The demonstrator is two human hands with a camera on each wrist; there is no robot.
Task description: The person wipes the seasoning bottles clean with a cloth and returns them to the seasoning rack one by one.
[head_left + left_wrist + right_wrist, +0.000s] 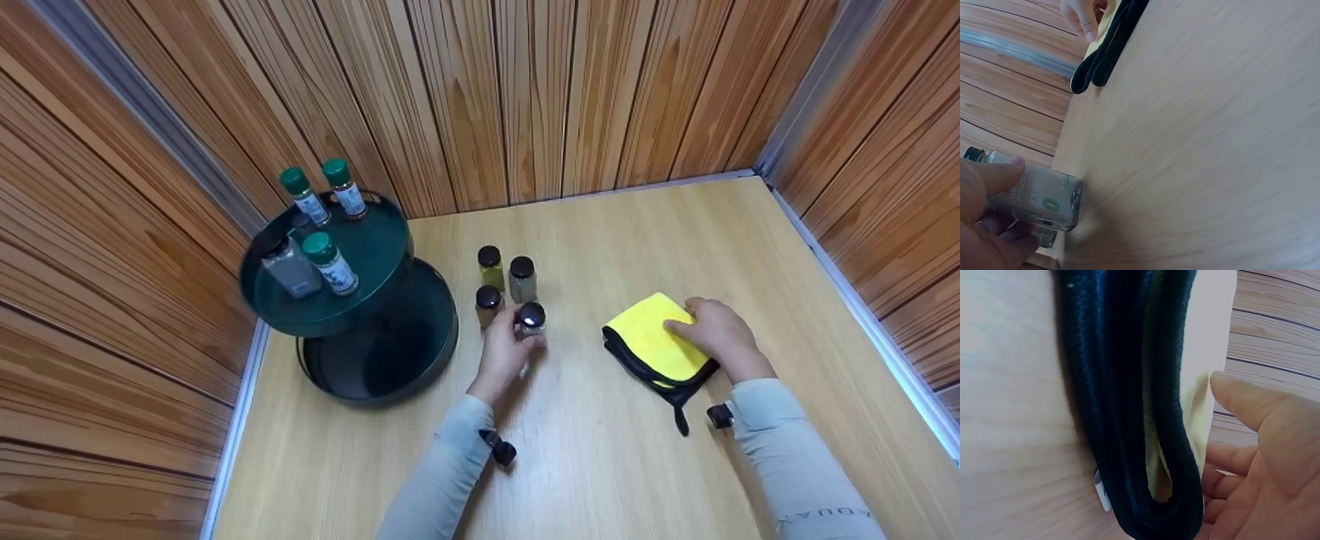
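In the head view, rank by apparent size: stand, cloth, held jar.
1. Stand: clearly largest.
2. Cloth: smaller than the stand.
3. Held jar: smallest by far, though partly hidden.

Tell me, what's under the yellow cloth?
The cloth lies on the table, with a small white tag poking out by its black edge. Whatever else might be beneath is covered.
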